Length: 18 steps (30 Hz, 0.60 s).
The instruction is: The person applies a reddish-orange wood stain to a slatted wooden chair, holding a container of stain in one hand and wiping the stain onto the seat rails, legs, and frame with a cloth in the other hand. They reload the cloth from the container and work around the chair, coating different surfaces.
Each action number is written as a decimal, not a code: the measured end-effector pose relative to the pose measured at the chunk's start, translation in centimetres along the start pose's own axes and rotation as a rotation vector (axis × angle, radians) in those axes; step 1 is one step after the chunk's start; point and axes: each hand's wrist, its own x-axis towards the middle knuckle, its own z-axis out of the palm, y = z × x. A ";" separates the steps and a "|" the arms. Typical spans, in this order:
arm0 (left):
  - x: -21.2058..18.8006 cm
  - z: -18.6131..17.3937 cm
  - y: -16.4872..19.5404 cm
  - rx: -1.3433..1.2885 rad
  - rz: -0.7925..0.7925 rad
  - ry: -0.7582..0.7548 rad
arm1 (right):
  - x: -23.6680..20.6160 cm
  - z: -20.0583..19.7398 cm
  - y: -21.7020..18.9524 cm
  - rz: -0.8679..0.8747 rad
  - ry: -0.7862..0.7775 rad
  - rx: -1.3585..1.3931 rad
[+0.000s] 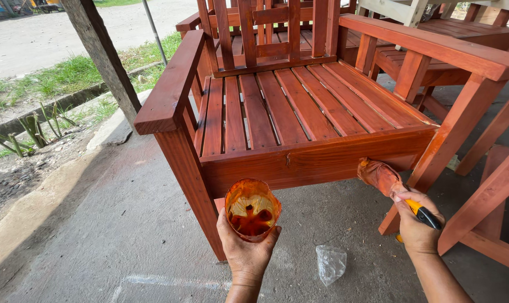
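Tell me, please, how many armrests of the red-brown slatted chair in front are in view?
2: the left armrest runs along the grass side, and the right armrest runs along the side next to the other furniture, above the stain-soaked brush.

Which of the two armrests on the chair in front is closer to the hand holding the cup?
The armrest on the picture's left. It ends just above the left hand with the cup; the other armrest sits across the seat.

Glossy stained wood chair [299,112], clear plastic cup [252,209], rough concrete floor [108,224], perhaps cloth-wrapped brush [380,177].
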 end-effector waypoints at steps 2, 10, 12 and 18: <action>0.0 -0.1 0.0 0.009 -0.015 -0.011 | 0.2 -0.6 0.4 -0.016 0.086 -0.044; 0.4 -1.4 -0.6 -0.053 -0.011 -0.011 | 1.1 1.9 -0.3 0.191 0.354 0.233; 0.4 -1.8 -0.7 -0.050 -0.014 -0.007 | -0.4 5.1 -1.6 0.198 0.298 0.307; 0.7 -2.0 -0.9 -0.042 -0.043 0.002 | -7.4 12.9 -8.5 -0.043 0.002 0.027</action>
